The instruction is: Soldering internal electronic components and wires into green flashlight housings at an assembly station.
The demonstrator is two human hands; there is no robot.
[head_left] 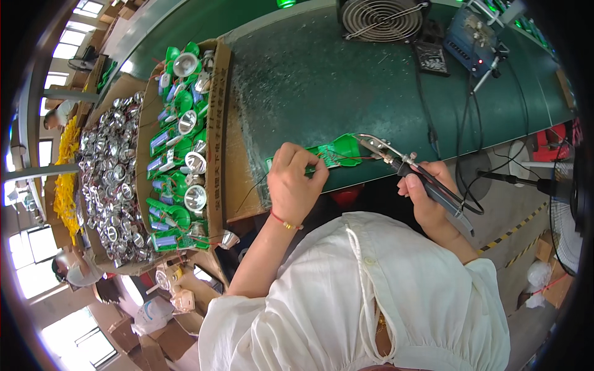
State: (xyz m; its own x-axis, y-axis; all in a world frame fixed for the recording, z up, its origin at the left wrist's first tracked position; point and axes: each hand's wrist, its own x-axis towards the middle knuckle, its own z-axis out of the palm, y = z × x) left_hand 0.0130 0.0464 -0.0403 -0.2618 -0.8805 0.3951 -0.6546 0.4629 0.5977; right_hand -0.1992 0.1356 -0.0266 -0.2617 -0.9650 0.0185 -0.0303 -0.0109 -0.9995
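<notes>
My left hand [296, 182] pinches a green plastic torch half with a small circuit board [334, 152] against the near edge of the green workbench [346, 80]. My right hand [428, 193] grips a soldering iron [405, 166] by its dark handle. Its metal tip reaches left onto the right end of the green part, where thin red wires run. A red string bracelet circles my left wrist.
A cardboard box [218, 123] of green torch parts with silver reflectors sits to the left, and beyond it a box of loose silver reflectors [111, 173]. A round fan [383, 17], a black meter [431, 57] and a blue soldering station [470, 40] stand at the bench's far side, cables trailing right.
</notes>
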